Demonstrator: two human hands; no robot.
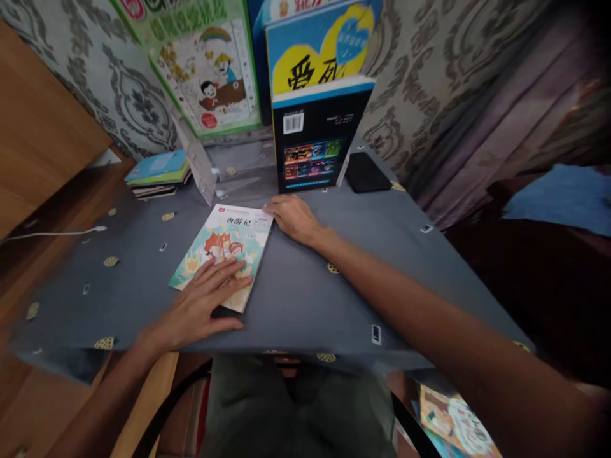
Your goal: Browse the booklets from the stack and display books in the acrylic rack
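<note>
A closed paperback book (233, 232) with a picture cover lies at an angle on the cloth-covered table in front of me. My left hand (210, 296) rests flat across the book's lower part, fingers spread, the thumb off its near edge. At the book's upper right corner is my right hand (292, 217), its fingers curled and the fingertips touching the corner. Whether those fingers pinch the cover or pages is too small to make out.
Behind the book, a clear stand (203, 172) holds a black-backed book (324, 137) and a green-edged book (210, 76). A small book stack (160, 170) lies left, a dark flat tablet-like object (366, 172) right. A white cable (62, 234) crosses the left side.
</note>
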